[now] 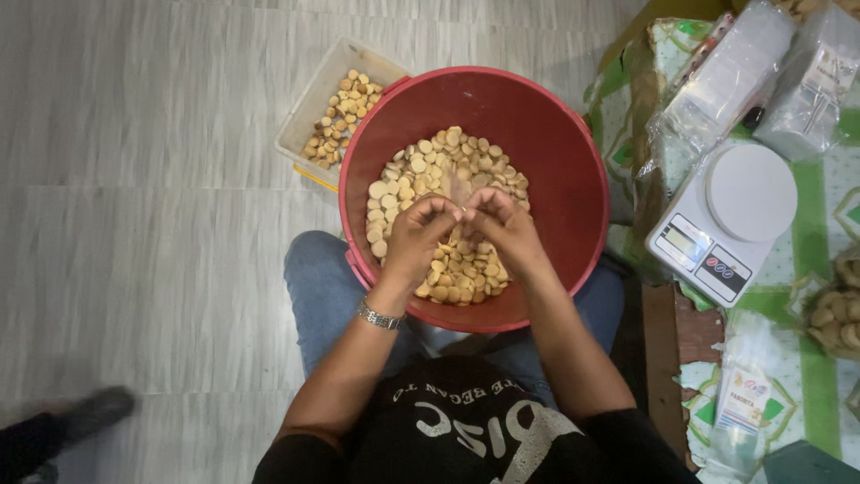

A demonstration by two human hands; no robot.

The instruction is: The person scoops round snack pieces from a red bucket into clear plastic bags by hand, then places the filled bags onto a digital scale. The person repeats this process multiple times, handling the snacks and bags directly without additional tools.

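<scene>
Large round red plastic tub (pixel 555 152) sits on the grey tiled floor (pixel 134 179) between the seated person's knees, partly filled with small round pale-yellow biscuits (pixel 452 170). All positions below are given relative to this tub.

Left hand (pixel 419 235): over the biscuit pile inside the tub, fingers curled inward and bunched, apparently pinching biscuits; what exactly is gripped cannot be told. A silver metal wristwatch (pixel 380 315) sits on this wrist, at the tub's near rim.

Right hand (pixel 503 229): inside the tub just beside the left hand, fingertips touching or nearly touching it, fingers likewise curled closed over the biscuits.

Beyond the tub's far-left rim, touching it: a rectangular translucent white plastic container (pixel 309 112) holding more of the same biscuits.

Right of the tub: a surface covered with a green-and-white patterned cloth (pixel 815 233), carrying a white digital kitchen scale with a round platform (pixel 726 220). Clear plastic bags (pixel 730 76) lie beyond the scale.
</scene>
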